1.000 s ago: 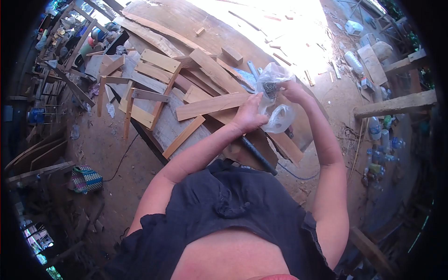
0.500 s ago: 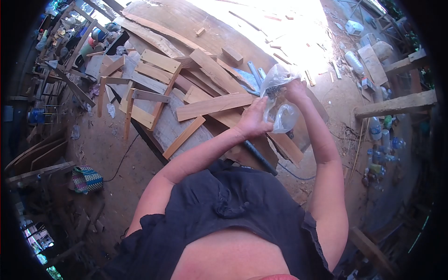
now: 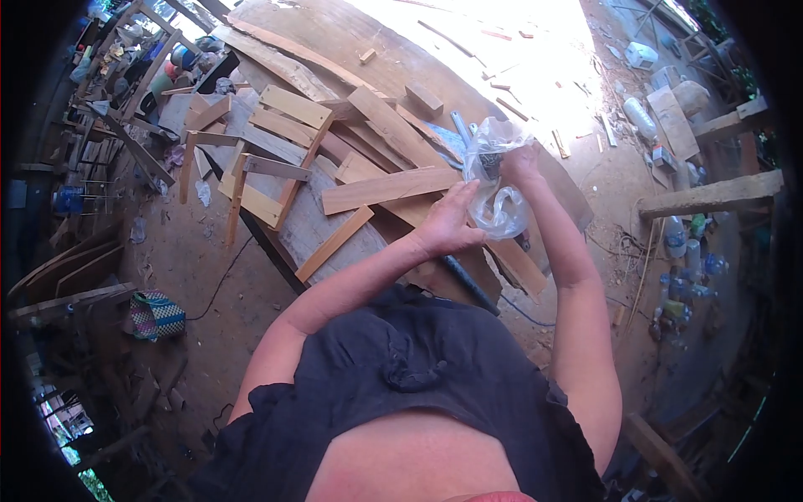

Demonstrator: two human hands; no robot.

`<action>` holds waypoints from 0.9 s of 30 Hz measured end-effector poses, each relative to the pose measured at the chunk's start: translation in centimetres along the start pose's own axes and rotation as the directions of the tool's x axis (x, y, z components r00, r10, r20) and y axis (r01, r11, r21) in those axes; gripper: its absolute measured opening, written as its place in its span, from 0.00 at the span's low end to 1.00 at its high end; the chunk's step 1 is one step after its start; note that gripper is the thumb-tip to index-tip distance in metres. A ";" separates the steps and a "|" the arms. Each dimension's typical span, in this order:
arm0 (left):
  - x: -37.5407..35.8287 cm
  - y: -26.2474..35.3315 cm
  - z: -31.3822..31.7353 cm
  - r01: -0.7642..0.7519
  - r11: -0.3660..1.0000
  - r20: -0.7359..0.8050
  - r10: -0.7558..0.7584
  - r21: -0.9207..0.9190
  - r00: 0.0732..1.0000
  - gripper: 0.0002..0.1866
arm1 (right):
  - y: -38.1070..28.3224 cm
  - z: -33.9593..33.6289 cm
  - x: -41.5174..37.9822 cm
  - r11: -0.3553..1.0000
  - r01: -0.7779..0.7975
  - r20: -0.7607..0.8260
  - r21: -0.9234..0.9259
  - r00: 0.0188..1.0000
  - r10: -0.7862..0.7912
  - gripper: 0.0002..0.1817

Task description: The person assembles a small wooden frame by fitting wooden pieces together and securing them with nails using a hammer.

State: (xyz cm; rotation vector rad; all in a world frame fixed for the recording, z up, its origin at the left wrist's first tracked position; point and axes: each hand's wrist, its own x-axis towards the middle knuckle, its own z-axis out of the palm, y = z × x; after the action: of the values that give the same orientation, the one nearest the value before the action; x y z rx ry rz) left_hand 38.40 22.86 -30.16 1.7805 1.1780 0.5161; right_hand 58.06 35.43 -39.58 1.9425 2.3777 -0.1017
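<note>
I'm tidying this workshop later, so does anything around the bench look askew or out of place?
Yes. The wooden planks lie criss-crossed at odd angles over the workbench, some overhanging its edge. Plastic bottles sit scattered on the dirt at right. The left hand and right hand hold a crumpled clear plastic bag.

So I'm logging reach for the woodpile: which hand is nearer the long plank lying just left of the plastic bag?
Left. The left hand hovers over the long plank's right end, fingers on the plastic bag. The right hand grips the bag's top, farther right.
</note>
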 end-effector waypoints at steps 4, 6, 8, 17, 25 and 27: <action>-2.0 0.1 -1.7 -0.027 1.000 0.033 0.027 0.012 0.999 0.47 | -1.2 0.6 0.2 0.998 0.037 -0.174 -0.054 0.984 -0.046 0.22; -3.0 -0.2 -2.4 -0.011 0.999 0.069 0.014 -0.051 0.998 0.45 | -1.9 -0.2 0.9 0.987 -0.141 0.008 0.078 0.990 0.140 0.16; -4.6 -0.4 -3.5 0.019 0.994 0.078 -0.011 -0.104 0.997 0.44 | -1.4 1.6 1.3 0.982 -0.137 -0.157 0.126 0.975 0.156 0.11; -16.6 -4.4 -9.7 0.271 0.634 -0.043 -0.434 -0.725 0.900 0.24 | 1.6 5.3 0.6 0.963 0.021 -0.426 0.267 0.899 0.099 0.15; -24.3 -10.1 -14.4 -0.219 0.440 -0.471 -0.619 -0.871 0.629 0.13 | 1.0 0.2 -1.9 0.981 0.043 -0.247 0.192 0.969 0.006 0.19; -24.7 -11.1 -15.3 -0.359 0.424 -0.556 -0.636 -0.831 0.535 0.15 | -0.4 -3.7 -3.2 0.955 -0.053 0.120 0.293 0.993 0.018 0.16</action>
State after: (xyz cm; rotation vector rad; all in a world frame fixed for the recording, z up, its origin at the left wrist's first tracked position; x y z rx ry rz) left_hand 10.33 9.54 -28.76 0.2884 1.2366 1.6812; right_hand 58.23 32.62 -35.57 2.0320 2.3630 -0.5851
